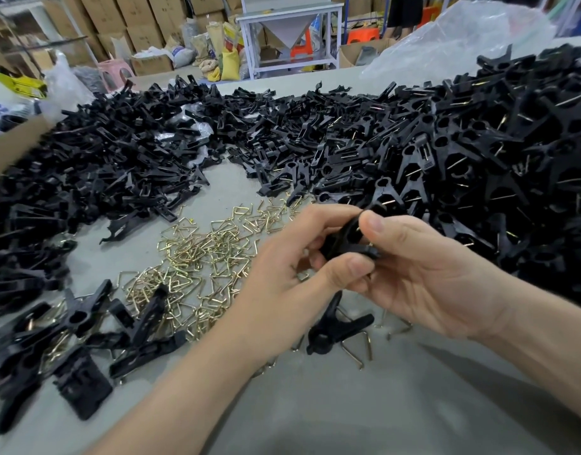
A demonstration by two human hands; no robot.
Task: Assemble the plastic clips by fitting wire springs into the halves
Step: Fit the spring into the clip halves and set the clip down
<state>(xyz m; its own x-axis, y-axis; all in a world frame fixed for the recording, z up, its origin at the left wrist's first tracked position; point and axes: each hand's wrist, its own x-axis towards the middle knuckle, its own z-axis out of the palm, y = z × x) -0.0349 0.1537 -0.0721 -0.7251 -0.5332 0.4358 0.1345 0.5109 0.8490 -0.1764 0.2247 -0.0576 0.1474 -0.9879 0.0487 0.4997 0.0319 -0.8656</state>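
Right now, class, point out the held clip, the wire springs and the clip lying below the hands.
held clip (343, 241): head view, its black middle.
wire springs (197, 257): head view, pile's middle.
lying clip (332, 333): head view, its body.

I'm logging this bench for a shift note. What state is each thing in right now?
left hand: grips the held clip
right hand: pinches the same clip
held clip: between both hands, spring seating unclear
springs: loose, tangled heap on the table
halves: loose pile at left, no springs
finished clips: heaped at right, springs fitted
lone clip: lying on the table, untouched
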